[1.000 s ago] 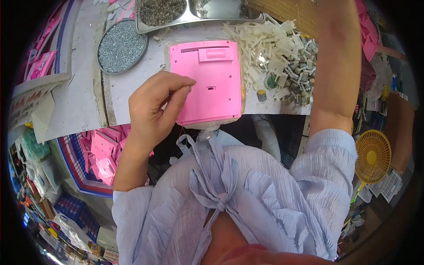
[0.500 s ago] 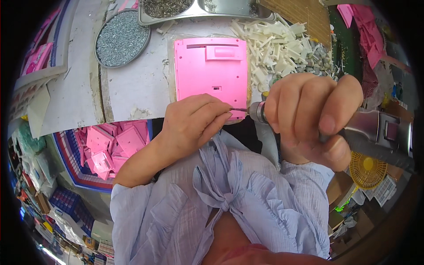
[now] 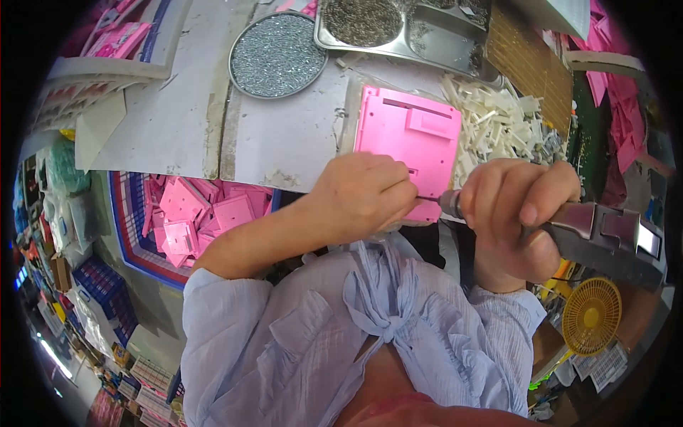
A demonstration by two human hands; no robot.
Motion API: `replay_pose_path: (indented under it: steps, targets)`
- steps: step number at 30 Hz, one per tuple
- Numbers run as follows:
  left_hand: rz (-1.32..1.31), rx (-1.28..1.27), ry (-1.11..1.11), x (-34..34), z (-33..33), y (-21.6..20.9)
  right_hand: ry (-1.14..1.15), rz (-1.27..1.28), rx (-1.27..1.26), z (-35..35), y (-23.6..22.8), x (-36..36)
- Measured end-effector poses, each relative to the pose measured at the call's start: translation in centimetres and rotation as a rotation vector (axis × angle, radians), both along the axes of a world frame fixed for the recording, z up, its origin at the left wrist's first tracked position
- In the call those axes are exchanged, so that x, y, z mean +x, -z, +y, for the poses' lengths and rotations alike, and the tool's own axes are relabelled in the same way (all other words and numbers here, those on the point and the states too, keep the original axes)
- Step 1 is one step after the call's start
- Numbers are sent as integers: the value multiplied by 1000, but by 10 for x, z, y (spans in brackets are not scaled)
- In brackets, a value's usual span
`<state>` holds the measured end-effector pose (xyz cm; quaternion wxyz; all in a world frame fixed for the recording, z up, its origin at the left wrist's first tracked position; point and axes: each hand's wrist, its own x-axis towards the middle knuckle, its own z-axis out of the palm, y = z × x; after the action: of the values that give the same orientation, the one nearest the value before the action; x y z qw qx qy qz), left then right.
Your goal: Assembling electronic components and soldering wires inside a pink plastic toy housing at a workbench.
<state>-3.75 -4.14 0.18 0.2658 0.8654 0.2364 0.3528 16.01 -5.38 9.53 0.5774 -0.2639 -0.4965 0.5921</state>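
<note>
In my right hand [image 3: 514, 210] is a dark grey and silver power screwdriver [image 3: 610, 231], gripped with the fingers wrapped round its front. The thin bit points left, and its tip meets the fingers of my left hand [image 3: 371, 191]. Those fingers are curled and pinched together; whatever they hold at the bit tip is hidden. Beneath and beyond them a flat pink plastic panel [image 3: 402, 146] lies at the table's near edge. A slot, a raised rectangular block and small holes show on it. My left hand covers the panel's lower left part.
A round dish of silver screws [image 3: 277, 57] stands beyond my left hand, beside a metal tray [image 3: 398, 48] of small parts. White plastic pieces [image 3: 491, 121] are heaped right of the panel. A blue-rimmed basket [image 3: 128, 242] of pink parts sits lower left; a yellow fan [image 3: 592, 317] is lower right.
The whole view has shifted, so table and panel appear farther right. My left hand still meets the bit, both now at the panel's lower right part. The right hand keeps hold of the screwdriver.
</note>
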Motion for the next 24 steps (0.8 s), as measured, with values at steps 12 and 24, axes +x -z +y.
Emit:
replay_pose_path:
  steps: [12, 24]
  targets:
    - [308, 45, -707, -96, 112, 37, 71, -64, 38, -4, 8, 29]
    - [143, 122, -659, -98, 114, 22, 199, -82, -34, -47, 6, 35]
